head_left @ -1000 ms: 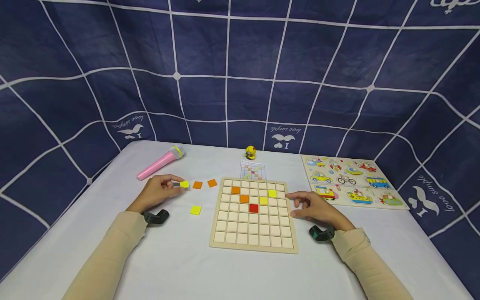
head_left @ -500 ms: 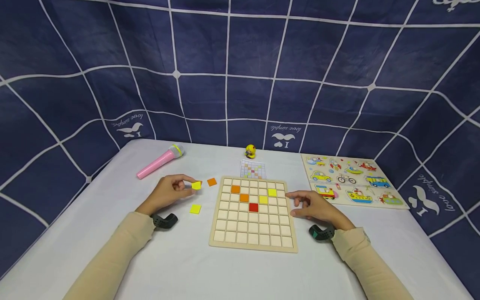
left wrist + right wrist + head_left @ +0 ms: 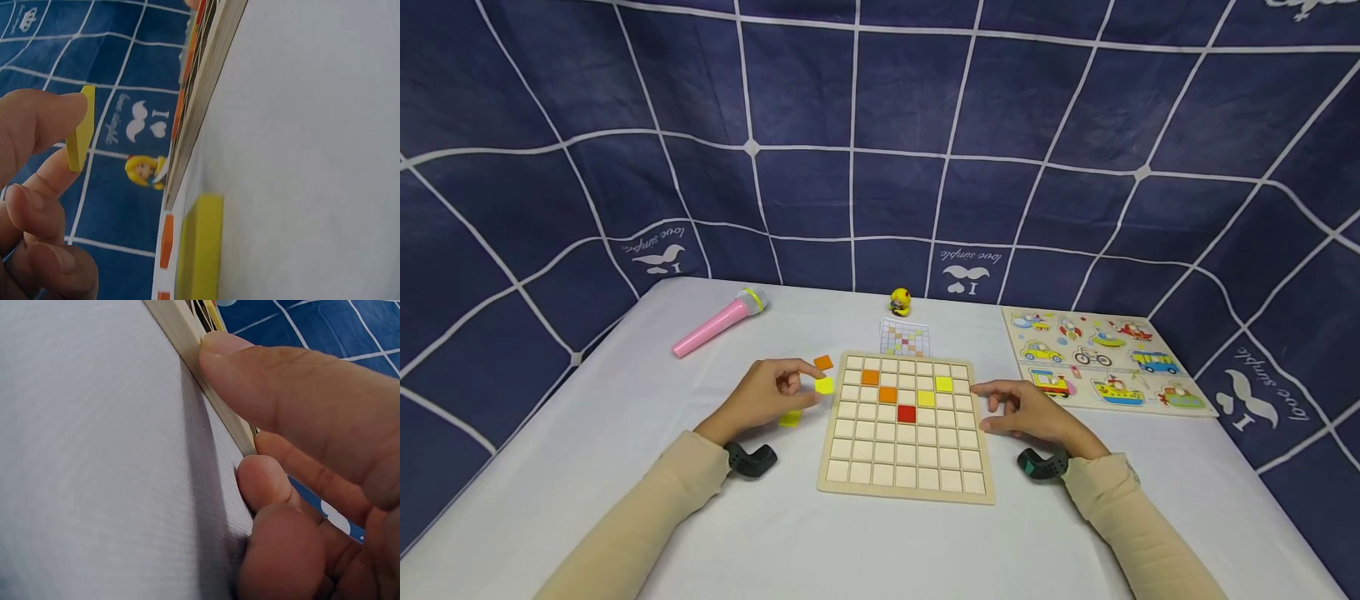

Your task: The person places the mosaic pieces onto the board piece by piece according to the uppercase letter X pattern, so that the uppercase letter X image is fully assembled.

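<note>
Between thumb and index finger, my left hand (image 3: 763,398) pinches a yellow square tile (image 3: 824,386) beside the left edge of the wooden grid board (image 3: 906,479). In the left wrist view this tile is up in the air, edge-on. Set in the board are two orange tiles, two yellow tiles and a red tile (image 3: 907,414). My right hand (image 3: 1026,411) touches the board's right edge with thumb and fingertips. Another yellow tile (image 3: 789,419) lies partly hidden by the left hand. Above that hand lies an orange tile (image 3: 823,362); a second orange tile (image 3: 164,295) shows in the left wrist view.
Behind the board lie a printed pattern card (image 3: 905,337) and a small yellow-haired figurine (image 3: 900,302). A pink toy microphone (image 3: 718,325) rests at the back left. At the right stands out a vehicle puzzle board (image 3: 1105,362). Dark blue gridded cloth (image 3: 895,200) hangs behind the table.
My left hand has moved right with the yellow tile, from the left of the loose orange tiles to near the board. The right hand has stayed at the board's edge.
</note>
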`<action>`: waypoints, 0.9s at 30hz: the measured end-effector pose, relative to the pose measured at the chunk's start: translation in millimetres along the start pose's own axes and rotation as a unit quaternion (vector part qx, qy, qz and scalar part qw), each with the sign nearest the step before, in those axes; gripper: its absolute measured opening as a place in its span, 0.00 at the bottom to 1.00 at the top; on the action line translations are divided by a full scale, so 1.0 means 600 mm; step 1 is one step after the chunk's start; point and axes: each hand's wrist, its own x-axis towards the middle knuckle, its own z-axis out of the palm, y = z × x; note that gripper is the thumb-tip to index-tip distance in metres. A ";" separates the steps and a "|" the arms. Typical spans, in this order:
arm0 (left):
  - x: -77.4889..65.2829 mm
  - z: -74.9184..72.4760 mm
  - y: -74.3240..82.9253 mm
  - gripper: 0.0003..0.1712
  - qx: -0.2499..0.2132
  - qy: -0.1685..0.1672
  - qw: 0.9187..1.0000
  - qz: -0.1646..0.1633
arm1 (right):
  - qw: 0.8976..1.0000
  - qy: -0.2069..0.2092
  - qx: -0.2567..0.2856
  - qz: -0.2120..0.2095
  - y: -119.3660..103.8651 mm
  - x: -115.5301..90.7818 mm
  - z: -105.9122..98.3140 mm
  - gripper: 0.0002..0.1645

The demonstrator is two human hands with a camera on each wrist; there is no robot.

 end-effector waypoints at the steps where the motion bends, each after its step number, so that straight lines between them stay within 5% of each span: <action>1: 0.001 0.003 0.004 0.16 0.001 -0.002 1.000 0.006 | 1.000 0.001 -0.002 -0.001 0.000 0.000 0.000 0.37; 9: 0.003 0.027 0.035 0.16 0.008 -0.005 1.000 0.015 | 1.000 0.001 -0.009 -0.008 0.005 0.003 -0.001 0.37; 27: -0.006 0.091 0.098 0.16 0.018 -0.005 0.999 -0.036 | 1.000 0.002 -0.010 -0.007 0.008 0.004 0.000 0.36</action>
